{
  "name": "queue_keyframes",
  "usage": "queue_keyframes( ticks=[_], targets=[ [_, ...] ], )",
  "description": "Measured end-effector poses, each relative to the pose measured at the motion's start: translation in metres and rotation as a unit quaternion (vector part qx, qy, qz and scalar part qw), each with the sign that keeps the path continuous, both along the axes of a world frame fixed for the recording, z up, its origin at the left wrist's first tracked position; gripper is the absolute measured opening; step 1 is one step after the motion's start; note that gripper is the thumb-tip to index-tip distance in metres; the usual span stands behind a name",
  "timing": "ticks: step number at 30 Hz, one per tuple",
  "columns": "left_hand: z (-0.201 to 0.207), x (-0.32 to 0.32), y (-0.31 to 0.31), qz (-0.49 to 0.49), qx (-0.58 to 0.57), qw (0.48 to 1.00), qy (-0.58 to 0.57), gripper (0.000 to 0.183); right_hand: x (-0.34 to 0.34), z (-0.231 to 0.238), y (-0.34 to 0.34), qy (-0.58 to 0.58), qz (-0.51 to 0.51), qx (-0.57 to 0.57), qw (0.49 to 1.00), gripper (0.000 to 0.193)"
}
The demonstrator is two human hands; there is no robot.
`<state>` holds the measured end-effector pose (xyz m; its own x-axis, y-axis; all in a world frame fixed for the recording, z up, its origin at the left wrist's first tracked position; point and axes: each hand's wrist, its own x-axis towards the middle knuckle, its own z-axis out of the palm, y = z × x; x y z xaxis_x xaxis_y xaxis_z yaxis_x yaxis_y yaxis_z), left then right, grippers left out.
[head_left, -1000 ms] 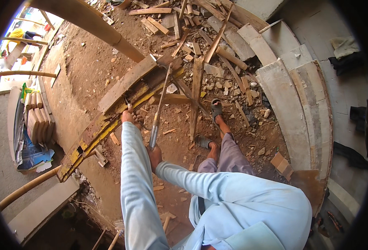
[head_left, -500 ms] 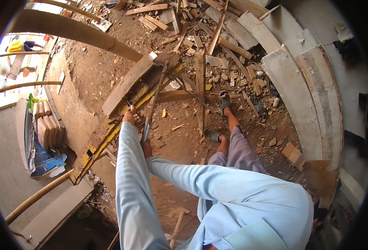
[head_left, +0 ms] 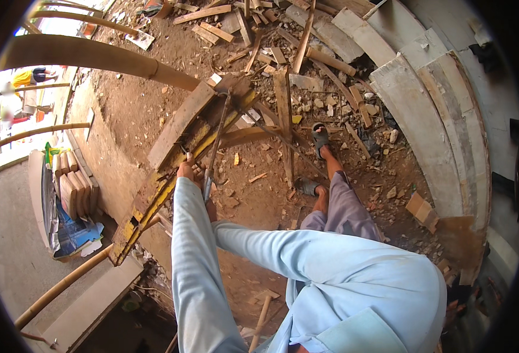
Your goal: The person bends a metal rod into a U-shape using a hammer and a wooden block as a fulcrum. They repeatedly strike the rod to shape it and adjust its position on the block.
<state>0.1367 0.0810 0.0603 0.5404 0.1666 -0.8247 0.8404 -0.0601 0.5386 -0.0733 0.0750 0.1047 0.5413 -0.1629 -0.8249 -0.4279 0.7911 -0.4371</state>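
A worn, yellow-edged wooden beam [head_left: 148, 206] slants away from me at the left, with a plain plank [head_left: 180, 125] on its upper part. My left hand [head_left: 187, 169] rests at the beam's edge, fingers curled; a short dark metal tip shows above the thumb, but what it grips is unclear. Close beside it, my right hand [head_left: 211, 209], partly behind my left sleeve, is closed round the grey lower end of a long rusty metal bar [head_left: 217, 138]. The bar's far end reaches the beam's top. From there a thin metal rod [head_left: 277, 136] runs toward my feet.
An upright wooden post [head_left: 283, 117] and broken wood with rubble lie ahead. Curved-looking pale boards [head_left: 418, 129] lean at the right. Bamboo poles [head_left: 104, 62] cross the left. Stacked tan blocks [head_left: 74, 188] stand there, and a person in yellow [head_left: 24, 77] is far off.
The view has shifted slightly, so most things sit a little farther right. Both hands keep their places at the beam, and the bar stands slightly steeper in the picture.
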Motion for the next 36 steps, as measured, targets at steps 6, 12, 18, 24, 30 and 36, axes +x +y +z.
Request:
queue_keyframes(
  ticks=[6, 12, 18, 24, 30, 36],
  targets=[
    [-0.028, 0.018, 0.032, -0.065, 0.021, 0.996, 0.055, 0.033, 0.014, 0.004, 0.004, 0.008, -0.009, -0.005, 1.0, 0.026],
    [-0.011, 0.04, 0.026, -0.294, 0.256, 0.92, 0.048, 0.047, 0.055, -0.004, 0.005, 0.033, -0.032, 0.0, 0.999, 0.026],
    [-0.002, 0.038, 0.024, -0.468, 0.337, 0.817, -0.011, 0.06, 0.062, -0.012, -0.001, 0.035, -0.024, 0.013, 0.999, 0.027],
    [-0.02, 0.02, 0.025, -0.309, 0.309, 0.899, -0.024, 0.071, 0.035, -0.003, 0.001, 0.027, 0.001, 0.027, 0.999, 0.028],
    [0.021, 0.012, 0.004, -0.405, 0.344, 0.846, -0.037, 0.073, 0.036, -0.003, 0.0, 0.042, 0.009, 0.035, 0.998, 0.028],
    [0.028, 0.013, 0.001, -0.405, 0.303, 0.862, -0.02, 0.075, 0.055, -0.007, 0.002, 0.062, 0.007, 0.043, 0.997, 0.029]
  ],
)
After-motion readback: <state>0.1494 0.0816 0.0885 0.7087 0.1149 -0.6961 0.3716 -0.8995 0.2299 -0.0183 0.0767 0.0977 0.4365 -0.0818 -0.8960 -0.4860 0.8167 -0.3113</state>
